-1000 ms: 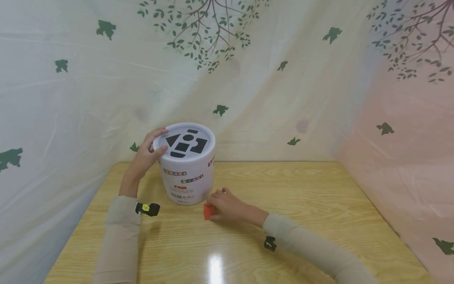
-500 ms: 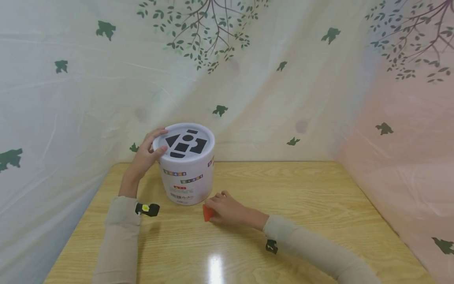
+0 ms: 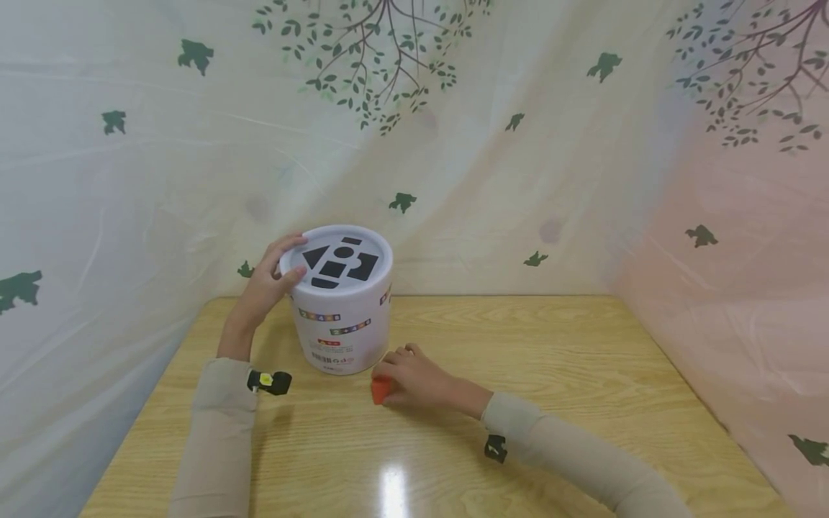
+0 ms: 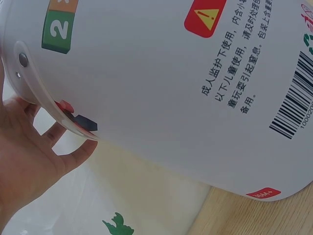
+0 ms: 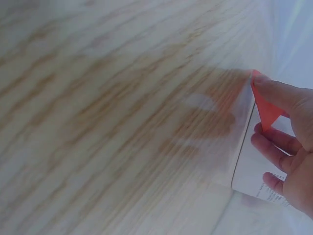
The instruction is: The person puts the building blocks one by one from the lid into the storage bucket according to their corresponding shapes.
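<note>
A white shape-sorter bucket [image 3: 343, 331] stands upright at the left of the table. Its lid [image 3: 355, 285] has several dark shaped holes, among them a triangle, a circle and a square. My left hand [image 3: 264, 282] grips the bucket's upper left rim, thumb on the lid's edge. In the left wrist view, fingers bend around the rim beside the white handle [image 4: 46, 98]. My right hand [image 3: 417, 380] pinches a red triangular block [image 3: 380, 390] low in front of the bucket. The block's triangular face [image 5: 265, 108] shows between thumb and fingers in the right wrist view.
The wooden table [image 3: 518, 345] reaches back to a pale curtain [image 3: 466, 216] printed with leaves and branches. Another curtain side [image 3: 732, 302] hangs along the right edge. Small black wrist cameras [image 3: 270, 382] sit on both sleeves.
My right hand and the red block have shifted only slightly toward me, with the fingers changing their hold a little on the block. The left hand and bucket stay put.
</note>
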`<state>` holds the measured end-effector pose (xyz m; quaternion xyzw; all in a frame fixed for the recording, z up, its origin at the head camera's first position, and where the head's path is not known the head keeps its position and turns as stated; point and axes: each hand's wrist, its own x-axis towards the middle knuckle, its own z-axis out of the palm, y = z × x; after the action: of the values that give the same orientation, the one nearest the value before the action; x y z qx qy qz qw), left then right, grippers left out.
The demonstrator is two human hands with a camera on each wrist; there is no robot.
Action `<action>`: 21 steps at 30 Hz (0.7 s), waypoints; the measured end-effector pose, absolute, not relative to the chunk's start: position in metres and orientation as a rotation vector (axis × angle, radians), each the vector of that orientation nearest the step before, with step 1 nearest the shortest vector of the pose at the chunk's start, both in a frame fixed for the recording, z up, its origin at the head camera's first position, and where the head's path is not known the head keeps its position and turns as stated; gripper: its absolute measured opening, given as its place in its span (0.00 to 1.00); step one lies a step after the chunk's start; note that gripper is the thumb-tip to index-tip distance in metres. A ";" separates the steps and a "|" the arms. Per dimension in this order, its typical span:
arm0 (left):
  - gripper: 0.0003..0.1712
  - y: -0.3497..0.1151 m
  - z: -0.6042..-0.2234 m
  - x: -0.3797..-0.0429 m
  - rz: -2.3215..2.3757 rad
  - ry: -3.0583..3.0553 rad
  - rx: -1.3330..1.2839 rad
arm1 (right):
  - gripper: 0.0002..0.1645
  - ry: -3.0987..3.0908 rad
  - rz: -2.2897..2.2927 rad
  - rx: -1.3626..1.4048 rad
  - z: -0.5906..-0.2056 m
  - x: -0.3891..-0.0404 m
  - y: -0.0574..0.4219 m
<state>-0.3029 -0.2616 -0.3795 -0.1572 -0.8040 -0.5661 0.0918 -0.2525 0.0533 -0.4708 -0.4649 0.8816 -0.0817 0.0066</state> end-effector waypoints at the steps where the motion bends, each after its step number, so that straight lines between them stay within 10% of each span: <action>1: 0.39 -0.262 -0.379 -0.303 -1.680 -2.390 -0.466 | 0.25 2.751 -0.266 -1.454 -0.470 -0.252 0.053; 21: 0.39 -0.260 -0.376 -0.301 -1.694 -2.378 -0.481 | 0.22 2.780 -0.430 -1.472 -0.464 -0.254 0.056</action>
<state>-0.3006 -0.2604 -0.3763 -0.1618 -0.8003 -0.5701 0.0912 -0.2536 0.0564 -0.4638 -0.4636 0.8755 -0.1355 -0.0166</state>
